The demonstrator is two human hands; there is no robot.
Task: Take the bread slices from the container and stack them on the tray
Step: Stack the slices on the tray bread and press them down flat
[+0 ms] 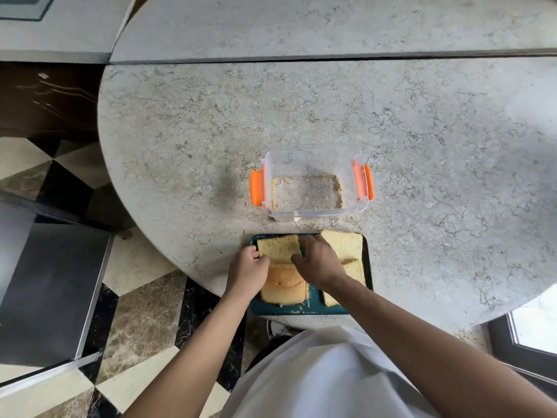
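On the tray (304,309), both hands (248,268) around a bread slice (278,248).

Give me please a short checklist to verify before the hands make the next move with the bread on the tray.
1. Container emptied of slices: ok, only crumbs inside.
2. Tray lying flat on the table: ok.
3. Left hand and right hand both on the top slice: ok.
4. Firm grip on that slice: cannot tell.
5. All bread in one stack: not ok, the right-side slices lie apart.
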